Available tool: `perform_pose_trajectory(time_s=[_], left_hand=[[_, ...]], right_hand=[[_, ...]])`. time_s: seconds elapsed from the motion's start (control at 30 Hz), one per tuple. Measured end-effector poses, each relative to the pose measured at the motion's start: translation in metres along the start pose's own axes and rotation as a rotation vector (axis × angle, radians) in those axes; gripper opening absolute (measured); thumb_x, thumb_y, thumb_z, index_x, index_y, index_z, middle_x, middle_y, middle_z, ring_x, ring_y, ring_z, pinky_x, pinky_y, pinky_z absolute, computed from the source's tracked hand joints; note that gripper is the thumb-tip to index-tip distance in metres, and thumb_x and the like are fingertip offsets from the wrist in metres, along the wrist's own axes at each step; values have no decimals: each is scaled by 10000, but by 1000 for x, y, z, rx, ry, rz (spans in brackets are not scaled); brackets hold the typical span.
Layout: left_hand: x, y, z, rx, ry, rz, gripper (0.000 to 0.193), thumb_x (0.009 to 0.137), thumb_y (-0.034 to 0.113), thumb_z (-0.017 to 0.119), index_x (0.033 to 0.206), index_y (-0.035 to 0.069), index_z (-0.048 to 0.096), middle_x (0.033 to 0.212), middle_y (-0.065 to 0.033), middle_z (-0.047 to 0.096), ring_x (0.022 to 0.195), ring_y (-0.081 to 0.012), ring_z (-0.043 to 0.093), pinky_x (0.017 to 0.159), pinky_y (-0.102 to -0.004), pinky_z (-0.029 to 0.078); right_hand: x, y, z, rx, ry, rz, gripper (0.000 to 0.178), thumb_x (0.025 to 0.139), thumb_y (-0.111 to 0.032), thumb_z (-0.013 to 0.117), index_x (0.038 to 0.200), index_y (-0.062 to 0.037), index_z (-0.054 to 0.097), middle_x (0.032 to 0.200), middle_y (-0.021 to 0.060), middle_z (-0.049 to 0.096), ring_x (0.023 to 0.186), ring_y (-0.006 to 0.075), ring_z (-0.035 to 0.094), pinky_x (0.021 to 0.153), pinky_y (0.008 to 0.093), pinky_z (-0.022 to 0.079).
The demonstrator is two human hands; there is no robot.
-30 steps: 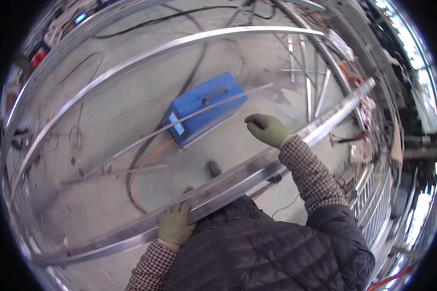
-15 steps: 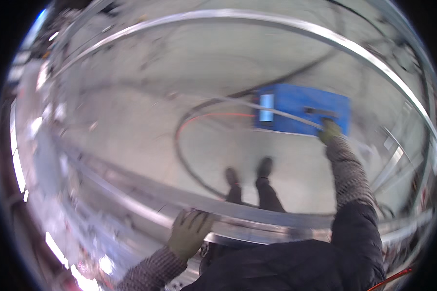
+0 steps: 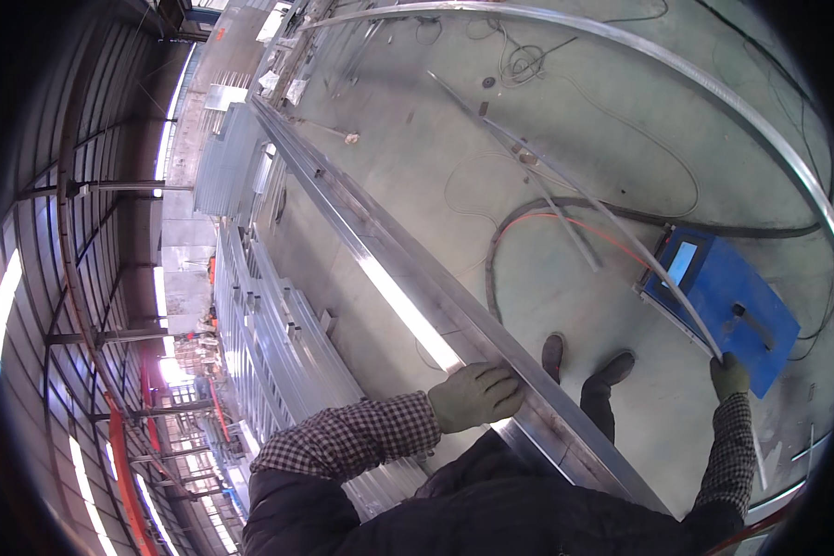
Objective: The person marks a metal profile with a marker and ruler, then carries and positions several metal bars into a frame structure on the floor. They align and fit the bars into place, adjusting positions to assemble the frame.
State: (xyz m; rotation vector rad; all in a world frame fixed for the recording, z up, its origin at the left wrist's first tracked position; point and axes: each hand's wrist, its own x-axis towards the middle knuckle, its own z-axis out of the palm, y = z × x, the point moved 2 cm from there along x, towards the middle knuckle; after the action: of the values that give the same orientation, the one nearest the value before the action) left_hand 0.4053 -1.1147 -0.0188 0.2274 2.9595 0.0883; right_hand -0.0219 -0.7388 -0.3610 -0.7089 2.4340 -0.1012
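Left hand (image 3: 473, 396): one green-gloved hand, fingers curled over the edge of the long steel beam (image 3: 408, 278).
Right hand (image 3: 729, 375): one green-gloved hand, closed around the end of a thin metal rod (image 3: 612, 222).
Beam: one, running diagonally from the person's waist to the far floor.
Blue box (image 3: 727, 310): one, on the concrete floor just beyond the right hand, under the rod.
Shoes (image 3: 584, 361): two, on the floor between beam and box.
Curved rail (image 3: 713, 83): one, arcing across the far floor.

Below me, grey concrete floor (image 3: 417, 157) strewn with cables (image 3: 528, 65); stacked metal frames (image 3: 278, 324) at my left; roof trusses (image 3: 93, 241), perhaps skylights, bright.
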Motion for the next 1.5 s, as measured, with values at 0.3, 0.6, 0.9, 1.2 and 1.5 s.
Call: perform_pose_trajectory(time_s=[0.3, 0.6, 0.9, 1.2, 1.5], left_hand=[[-13, -1, 21, -86, 2, 37, 399, 935, 243, 655, 1312, 112, 672, 1221, -72, 725, 1206, -283, 698, 1005, -451, 567], [-12, -1, 34, -151, -1, 50, 388, 937, 254, 655, 1292, 99, 644, 1204, -90, 720, 1140, -297, 717, 960, -454, 574], [-7, -1, 25, -155, -159, 22, 624, 905, 360, 743, 1454, 97, 604, 1340, -131, 690, 1269, -340, 679, 1053, -493, 547], [26, -86, -40, -96, 64, -314, 901, 921, 669, 750, 1612, 127, 550, 1663, -173, 530, 1471, -397, 562, 1301, -487, 375], [62, -125, -26, -212, -317, -95, 499, 967, 590, 726, 1134, 123, 781, 1078, -137, 773, 1084, -343, 733, 981, -482, 562]], right_hand=[[-156, -49, -102, -9, 77, 73, 418, 946, -471, 738, 1065, -73, 787, 945, 226, 795, 928, 447, 774, 838, 561, 600], [-256, -98, -128, 288, 187, 42, 251, 910, -265, 828, 958, -27, 765, 752, 176, 723, 675, 280, 735, 659, 411, 555], [-314, -100, -123, 370, 209, -36, 222, 842, -192, 849, 951, -8, 790, 726, 132, 722, 644, 233, 707, 644, 381, 560], [-340, -64, -148, 304, 221, -85, 205, 782, -172, 871, 887, -17, 789, 693, 137, 701, 620, 272, 705, 621, 396, 559], [-391, -5, -169, 284, 216, 19, 204, 748, -150, 854, 829, 4, 747, 726, 181, 708, 670, 322, 730, 652, 430, 575]])
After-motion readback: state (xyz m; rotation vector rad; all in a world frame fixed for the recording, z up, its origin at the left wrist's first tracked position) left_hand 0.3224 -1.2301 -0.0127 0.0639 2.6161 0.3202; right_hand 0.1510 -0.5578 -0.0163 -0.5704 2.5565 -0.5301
